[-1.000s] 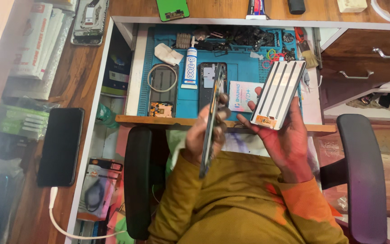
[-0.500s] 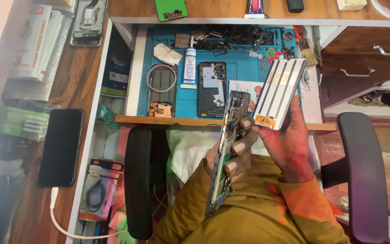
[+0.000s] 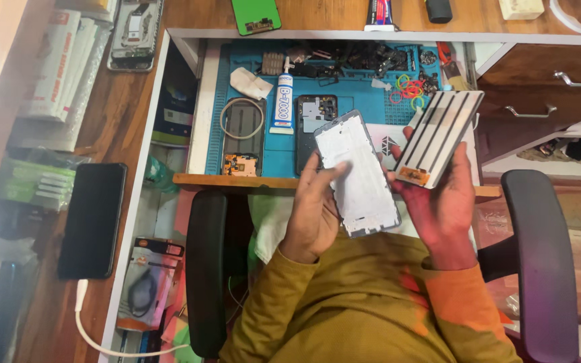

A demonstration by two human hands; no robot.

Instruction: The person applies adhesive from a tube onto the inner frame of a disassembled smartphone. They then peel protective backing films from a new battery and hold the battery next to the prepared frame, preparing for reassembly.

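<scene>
White and flat, a phone frame (image 3: 360, 176) lies face up in the left hand (image 3: 314, 215), just below the front edge of the blue mat (image 3: 378, 107). The fingers (image 3: 334, 169) of that hand wrap it from the left side, thumb laid across its upper face, so the hand is closed around it. The right hand (image 3: 442, 205) grips a striped pale panel (image 3: 440, 136) with dark lines along its length and a small orange tab at the lower end; its fingers hold the panel from beneath, tilted up and to the right. Frame and panel sit just beside each other without touching, both above the person's lap in a mustard sleeve with orange patches.

On the mat, a white glue tube (image 3: 282, 104) lies beside a dark phone back (image 3: 316, 128), with a grey phone shell (image 3: 242, 126) to the left and coloured rubber bands (image 3: 410, 91) at the right. On the wooden surface (image 3: 129, 128) to the left rests a black phone (image 3: 93, 220) with a white cable. A black chair (image 3: 206, 269) surrounds the person.
</scene>
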